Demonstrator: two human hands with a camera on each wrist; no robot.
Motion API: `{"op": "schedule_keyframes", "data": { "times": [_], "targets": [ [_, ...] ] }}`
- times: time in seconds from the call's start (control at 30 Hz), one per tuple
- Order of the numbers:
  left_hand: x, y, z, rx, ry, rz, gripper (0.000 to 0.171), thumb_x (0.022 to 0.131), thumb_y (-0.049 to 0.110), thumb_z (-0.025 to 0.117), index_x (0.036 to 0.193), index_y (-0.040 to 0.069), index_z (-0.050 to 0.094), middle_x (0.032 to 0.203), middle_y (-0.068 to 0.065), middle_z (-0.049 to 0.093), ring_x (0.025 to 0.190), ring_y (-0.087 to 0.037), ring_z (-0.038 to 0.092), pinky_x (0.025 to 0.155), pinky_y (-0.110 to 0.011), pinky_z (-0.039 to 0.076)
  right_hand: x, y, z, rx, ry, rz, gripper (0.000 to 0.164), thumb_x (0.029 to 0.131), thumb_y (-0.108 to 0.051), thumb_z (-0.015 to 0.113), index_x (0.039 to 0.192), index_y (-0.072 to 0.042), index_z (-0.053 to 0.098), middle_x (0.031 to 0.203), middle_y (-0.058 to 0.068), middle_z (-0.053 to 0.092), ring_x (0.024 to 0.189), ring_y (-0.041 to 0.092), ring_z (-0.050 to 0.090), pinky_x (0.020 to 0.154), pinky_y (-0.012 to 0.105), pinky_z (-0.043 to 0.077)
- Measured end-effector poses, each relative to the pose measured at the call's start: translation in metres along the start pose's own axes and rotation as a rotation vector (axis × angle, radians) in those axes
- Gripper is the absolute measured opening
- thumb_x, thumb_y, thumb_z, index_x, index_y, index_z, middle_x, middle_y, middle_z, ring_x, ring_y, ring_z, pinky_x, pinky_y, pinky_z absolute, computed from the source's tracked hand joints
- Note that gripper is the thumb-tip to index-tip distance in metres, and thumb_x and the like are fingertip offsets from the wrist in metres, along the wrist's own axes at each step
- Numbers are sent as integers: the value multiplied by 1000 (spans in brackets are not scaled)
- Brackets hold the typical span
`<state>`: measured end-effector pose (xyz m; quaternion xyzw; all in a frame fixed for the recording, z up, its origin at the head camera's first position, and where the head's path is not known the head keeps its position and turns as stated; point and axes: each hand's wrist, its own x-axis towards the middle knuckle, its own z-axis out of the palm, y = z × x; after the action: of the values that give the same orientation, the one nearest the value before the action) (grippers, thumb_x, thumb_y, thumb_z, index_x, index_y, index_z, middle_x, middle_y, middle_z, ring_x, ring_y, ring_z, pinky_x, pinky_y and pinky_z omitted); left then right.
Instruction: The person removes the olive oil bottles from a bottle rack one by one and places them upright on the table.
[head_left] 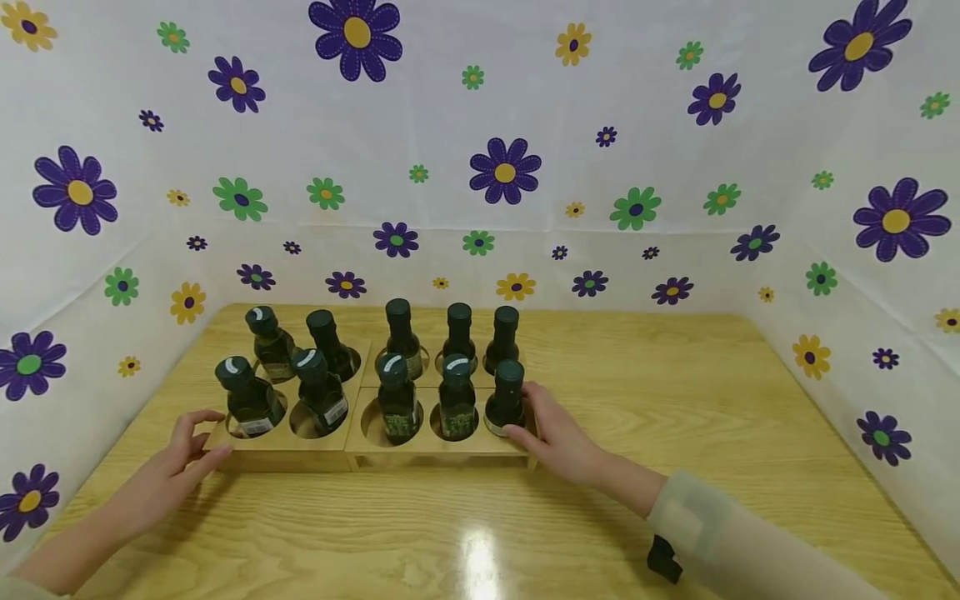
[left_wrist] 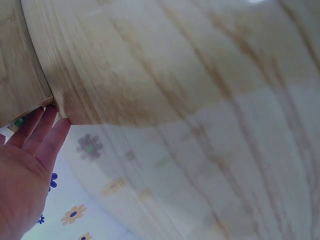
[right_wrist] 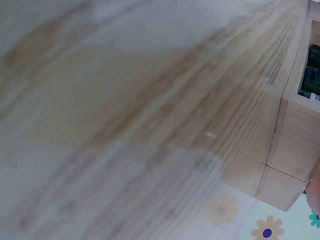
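Observation:
Two wooden racks stand side by side, touching, in the head view: a left bottle rack point(head_left: 281, 458) and a right bottle rack point(head_left: 442, 450). Each has round holes with several dark green capped bottles standing in them, such as a bottle point(head_left: 395, 396) in the right rack's front row. My left hand point(head_left: 176, 467) touches the outer end of the left rack, thumb at its front corner; in the left wrist view its fingers point(left_wrist: 37, 135) lie fairly straight against the wood. My right hand point(head_left: 558, 437) rests against the right rack's outer end, thumb beside the nearest bottle point(head_left: 507, 396).
The racks stand on a light wooden table point(head_left: 645, 375), which stretches on to their right and in front. A white flower-patterned sheet point(head_left: 427, 125) closes off the back and both sides. A small black object point(head_left: 663, 558) shows beneath the right sleeve.

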<state>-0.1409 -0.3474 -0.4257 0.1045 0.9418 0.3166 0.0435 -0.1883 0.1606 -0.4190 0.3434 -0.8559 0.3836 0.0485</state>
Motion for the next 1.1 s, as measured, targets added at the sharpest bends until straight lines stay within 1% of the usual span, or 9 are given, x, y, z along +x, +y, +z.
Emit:
{"op": "schedule_keyframes", "data": {
  "times": [0.03,0.13,0.23,0.3,0.37,0.53,0.63,0.87,1.1],
  "targets": [
    [0,0,0,1,1,-1,46,106,27,43,138,5,18,110,-15,63,94,-19,58,69,-29,43,0,0,0,4,-4,-2,49,97,-16,61,135,2,37,122,14,52,104,23,54,88,43,45],
    [2,0,-1,-16,-4,8,46,106,27,42,138,6,17,103,-9,61,88,-14,55,68,-28,40,1,0,-1,-17,10,-2,48,96,-15,63,134,2,39,120,14,54,105,23,56,89,43,45],
    [2,2,-2,-20,-3,13,45,106,27,43,138,6,18,106,-13,63,88,-6,54,68,-28,41,2,0,-2,-38,13,-6,48,95,-13,65,132,1,40,118,13,55,104,22,55,88,43,45],
    [2,2,-2,-13,3,11,45,106,27,43,138,6,19,113,-17,63,94,-3,55,69,-28,43,2,0,-2,-48,7,-12,48,94,-13,65,132,2,40,118,13,55,103,22,55,87,42,46],
    [1,2,-2,-13,5,7,45,106,27,43,137,6,19,116,-19,62,96,-3,55,69,-28,44,2,0,-3,-51,0,-14,48,95,-14,65,132,2,40,117,13,55,101,21,55,86,41,46],
    [1,1,-1,-26,-1,-1,46,106,28,42,137,4,18,104,-9,62,89,-9,54,68,-28,41,2,-2,-4,-50,7,-17,46,96,-17,63,132,0,40,118,11,57,104,22,57,88,43,46],
    [1,1,-1,-30,-4,-7,46,106,28,42,138,4,18,100,-7,60,87,-12,53,68,-28,40,4,-3,-6,-51,29,-30,44,97,-17,62,132,-2,39,119,11,57,109,25,57,90,46,45],
    [-1,3,-1,-24,7,-22,47,106,30,43,137,4,20,112,-12,62,94,-7,54,69,-28,43,8,-10,-19,-30,91,-86,46,96,-11,62,133,0,37,122,17,57,113,32,57,91,53,44],
    [-3,4,-1,-37,24,-2,45,106,26,44,136,3,21,107,-11,62,90,-6,53,67,-28,41,13,-13,-39,-47,176,-112,48,92,-2,65,131,4,37,118,19,58,106,33,60,89,48,47]
  ]
}}
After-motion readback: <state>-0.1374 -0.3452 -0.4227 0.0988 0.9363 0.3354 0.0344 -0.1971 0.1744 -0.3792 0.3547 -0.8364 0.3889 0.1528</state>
